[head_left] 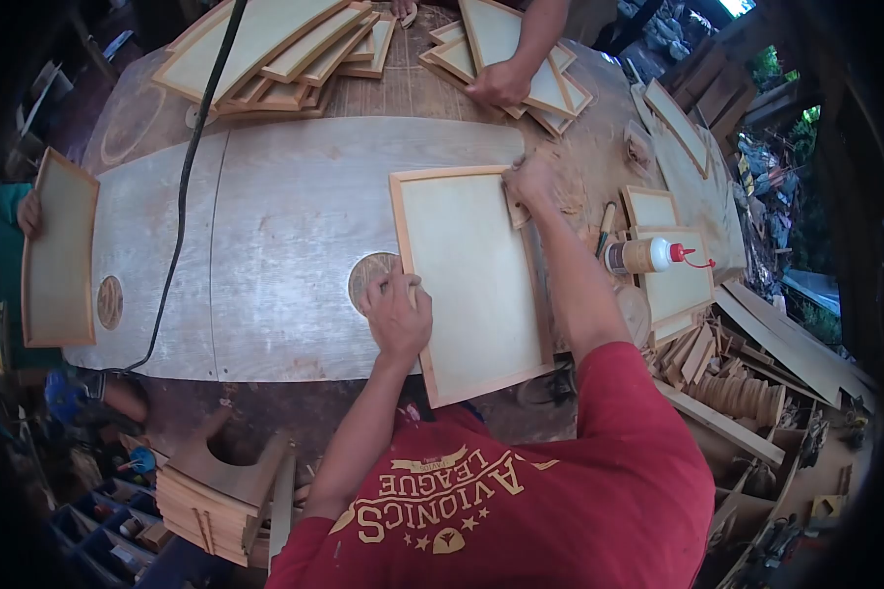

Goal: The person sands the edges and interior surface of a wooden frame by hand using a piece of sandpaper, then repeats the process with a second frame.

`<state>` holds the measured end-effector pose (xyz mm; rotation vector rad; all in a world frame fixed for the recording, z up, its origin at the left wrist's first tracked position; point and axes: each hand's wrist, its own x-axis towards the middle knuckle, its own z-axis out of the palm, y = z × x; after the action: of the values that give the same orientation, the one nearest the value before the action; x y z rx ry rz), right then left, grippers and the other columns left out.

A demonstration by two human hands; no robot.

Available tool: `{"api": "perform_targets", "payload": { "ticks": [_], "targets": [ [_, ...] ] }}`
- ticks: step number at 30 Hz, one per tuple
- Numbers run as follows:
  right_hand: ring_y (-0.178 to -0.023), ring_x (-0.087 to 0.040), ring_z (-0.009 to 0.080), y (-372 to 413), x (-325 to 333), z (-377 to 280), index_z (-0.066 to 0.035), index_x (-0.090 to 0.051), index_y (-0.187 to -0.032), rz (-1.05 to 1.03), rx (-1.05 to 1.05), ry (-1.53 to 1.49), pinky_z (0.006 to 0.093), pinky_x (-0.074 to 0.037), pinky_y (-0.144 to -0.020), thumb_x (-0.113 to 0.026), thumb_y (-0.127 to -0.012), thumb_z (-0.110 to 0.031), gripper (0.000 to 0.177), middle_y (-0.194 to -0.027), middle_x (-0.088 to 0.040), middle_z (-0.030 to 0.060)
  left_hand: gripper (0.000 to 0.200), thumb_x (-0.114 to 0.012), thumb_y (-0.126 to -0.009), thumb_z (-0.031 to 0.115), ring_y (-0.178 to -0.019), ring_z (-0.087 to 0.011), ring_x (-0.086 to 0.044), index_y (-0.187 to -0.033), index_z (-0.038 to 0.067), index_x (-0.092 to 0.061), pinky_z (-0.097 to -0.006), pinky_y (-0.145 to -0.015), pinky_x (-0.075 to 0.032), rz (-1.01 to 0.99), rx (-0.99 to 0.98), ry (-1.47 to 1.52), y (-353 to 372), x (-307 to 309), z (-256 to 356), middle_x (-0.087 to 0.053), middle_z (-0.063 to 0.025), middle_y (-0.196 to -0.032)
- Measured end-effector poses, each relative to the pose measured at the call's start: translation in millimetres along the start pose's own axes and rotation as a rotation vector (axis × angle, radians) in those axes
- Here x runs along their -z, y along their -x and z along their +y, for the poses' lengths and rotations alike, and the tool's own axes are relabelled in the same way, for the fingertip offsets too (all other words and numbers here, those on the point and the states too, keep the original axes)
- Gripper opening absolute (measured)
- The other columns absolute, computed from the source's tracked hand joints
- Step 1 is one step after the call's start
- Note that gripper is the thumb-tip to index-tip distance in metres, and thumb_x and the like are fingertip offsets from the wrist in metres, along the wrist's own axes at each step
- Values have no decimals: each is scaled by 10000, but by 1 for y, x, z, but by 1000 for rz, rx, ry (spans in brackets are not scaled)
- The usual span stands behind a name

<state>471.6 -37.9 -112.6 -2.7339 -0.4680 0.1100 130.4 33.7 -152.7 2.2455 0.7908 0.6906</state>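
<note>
A pale panel with a wooden frame point(471, 285) lies before me, partly over a large grey-white board point(285, 216) and reaching past its near edge. My left hand point(398, 314), fingers bent, grips the panel's left edge beside a round hole in the board. At the panel's top right corner my right hand point(534, 183) is closed on a small brownish piece point(516, 211), which rests against the frame. What that piece is, I cannot make out.
Co-workers' hands hold framed panels at the far left point(59, 255) and top right point(481, 39). More panels point(295, 49) are stacked at the back. A glue bottle point(643, 255) lies right of my arm. A black cable point(184, 187) hangs across the left side.
</note>
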Motion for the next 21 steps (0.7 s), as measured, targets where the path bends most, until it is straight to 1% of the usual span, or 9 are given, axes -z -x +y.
{"api": "perform_targets", "payload": {
  "ticks": [2, 3, 6, 10, 12, 14, 16, 17, 21],
  "targets": [
    [-928, -746, 355, -4, -5, -2, -10, -743, -985, 18, -28, -48, 426, -583, -843, -793, -753, -194, 301, -965, -754, 242, 356, -650, -869, 174, -1205, -347, -519, -1207, 61, -660, -525, -1090, -350, 2, 10, -8, -2, 1, 0, -698, -128, -1151],
    [-927, -745, 360, 2, -2, 0, -6, -738, -980, -23, -34, -36, 430, -583, -844, -787, -755, -190, 295, -967, -752, 245, 325, -649, -870, 174, -1202, -351, -522, -1175, 64, -666, -528, -1086, -355, -5, 20, -6, 0, 1, 2, -699, -137, -1158],
    [-921, -743, 377, 33, 16, 19, 5, -723, -961, -96, -31, 15, 441, -583, -846, -767, -760, -177, 274, -956, -744, 252, 499, -668, -866, 172, -1170, -319, -538, -1343, 36, -613, -505, -1067, -339, 1, -4, -26, 1, -4, -2, -687, -62, -1169],
    [-878, -734, 410, 135, 34, 52, 19, -709, -929, -51, 25, 9, 455, -580, -835, -731, -760, -153, 243, -887, -731, 263, 521, -667, -869, 174, -1164, -312, -541, -1367, 35, -600, -503, -1066, -337, 21, -12, -53, 4, -6, -1, -687, -45, -1169],
    [-880, -728, 423, 184, 38, 75, 21, -702, -917, -117, 47, 95, 467, -573, -826, -722, -765, -156, 233, -880, -728, 269, 534, -668, -869, 175, -1163, -311, -542, -1378, 34, -592, -503, -1068, -336, 28, -3, -59, 2, -5, 0, -689, -38, -1161],
    [-882, -721, 438, 232, 49, 89, 28, -697, -904, -180, -82, 26, 484, -565, -815, -709, -768, -138, 216, -885, -720, 282, 522, -667, -871, 177, -1164, -311, -542, -1371, 42, -598, -504, -1071, -333, 25, 3, -38, 2, -6, 0, -690, -41, -1170],
    [-934, -710, 470, 267, 64, 92, 46, -728, -894, -267, -150, 42, 514, -558, -855, -703, -762, -123, 216, -918, -712, 312, 529, -665, -872, 179, -1169, -309, -537, -1379, 44, -596, -504, -1077, -330, 17, 7, -35, 2, -5, -1, -691, -39, -1168],
    [-961, -704, 487, 277, 70, 91, 56, -743, -888, -310, -189, 46, 530, -555, -874, -700, -759, -116, 219, -935, -709, 326, 541, -663, -873, 180, -1174, -308, -533, -1391, 42, -590, -503, -1080, -328, 12, 7, -42, 2, -4, 0, -691, -35, -1160],
    [-940, -715, 471, 279, 86, 93, 53, -730, -878, -450, -93, 141, 513, -568, -847, -694, -748, -107, 209, -914, -711, 315, 563, -654, -879, 186, -1191, -304, -517, -1415, 33, -577, -502, -1097, -321, 1, 2, -72, 2, -7, -3, -691, -30, -1143]
  ]
}}
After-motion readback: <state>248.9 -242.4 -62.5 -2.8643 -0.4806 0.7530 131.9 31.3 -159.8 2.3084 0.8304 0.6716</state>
